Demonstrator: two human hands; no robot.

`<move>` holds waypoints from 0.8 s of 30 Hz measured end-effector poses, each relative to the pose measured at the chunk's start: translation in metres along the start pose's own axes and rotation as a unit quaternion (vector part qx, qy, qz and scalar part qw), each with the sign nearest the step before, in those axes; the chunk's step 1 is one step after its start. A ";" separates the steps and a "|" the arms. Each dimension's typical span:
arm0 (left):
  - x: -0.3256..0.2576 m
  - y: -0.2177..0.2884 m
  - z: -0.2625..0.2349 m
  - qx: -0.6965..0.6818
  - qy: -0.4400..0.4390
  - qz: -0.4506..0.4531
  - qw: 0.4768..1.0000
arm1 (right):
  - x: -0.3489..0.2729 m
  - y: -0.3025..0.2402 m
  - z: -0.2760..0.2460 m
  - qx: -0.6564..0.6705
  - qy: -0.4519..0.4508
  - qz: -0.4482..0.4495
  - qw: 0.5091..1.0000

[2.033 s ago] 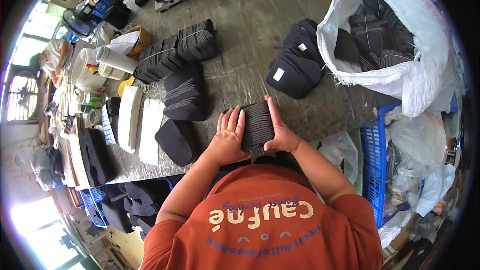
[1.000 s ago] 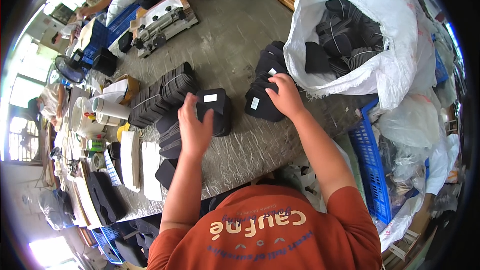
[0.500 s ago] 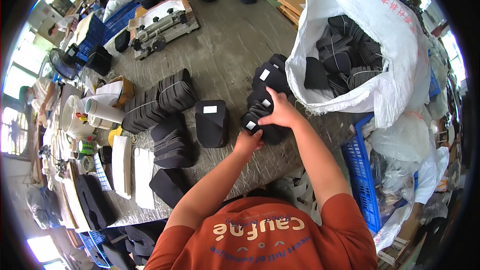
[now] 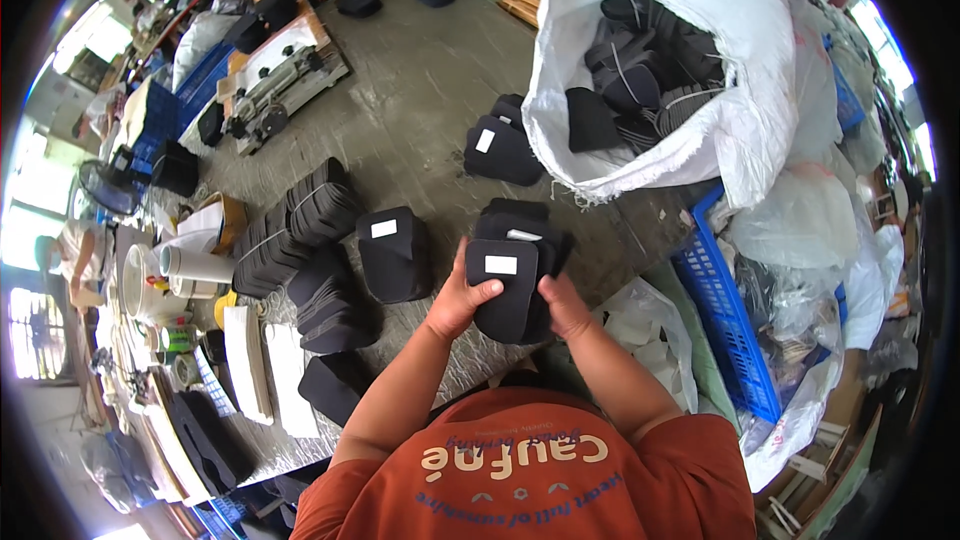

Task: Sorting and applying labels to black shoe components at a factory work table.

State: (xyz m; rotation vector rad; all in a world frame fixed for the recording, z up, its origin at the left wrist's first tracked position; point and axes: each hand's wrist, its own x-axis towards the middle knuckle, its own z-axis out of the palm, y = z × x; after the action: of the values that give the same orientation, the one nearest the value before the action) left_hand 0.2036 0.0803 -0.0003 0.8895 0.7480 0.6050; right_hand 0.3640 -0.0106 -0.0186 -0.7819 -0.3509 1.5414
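The left hand [image 4: 460,298] and right hand [image 4: 566,307] have their grip clamped on matte black, round-cornered pads [image 4: 510,300], long axis pointing away from the body.

White glare from left-side windows [image 4: 36,325], edges bent, corners black

Left fingers [image 4: 461,260] clasped, thumb pointing right; right fingers [image 4: 551,290] partly hidden opposite; forearms [image 4: 400,383] angled inward

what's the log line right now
left hand: holding black pieces | right hand: at pieces' right edge | white sack: open, upper right
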 end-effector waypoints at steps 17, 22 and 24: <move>-0.033 0.010 0.017 0.738 -0.121 0.210 0.629 | -0.021 0.013 -0.036 -0.609 -0.063 -0.271 0.743; -0.016 0.014 -0.004 0.622 -0.115 0.219 0.743 | -0.020 0.003 -0.048 -0.600 -0.057 -0.232 0.763; -0.003 -0.010 -0.033 0.435 -0.070 0.200 0.875 | -0.021 0.005 -0.046 -0.548 -0.073 -0.241 0.798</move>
State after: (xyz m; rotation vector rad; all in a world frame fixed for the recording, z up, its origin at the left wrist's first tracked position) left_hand 0.1770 0.0883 -0.0214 1.9404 0.7048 0.5468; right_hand 0.3898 -0.0420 -0.0496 -1.3118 -1.5214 0.7982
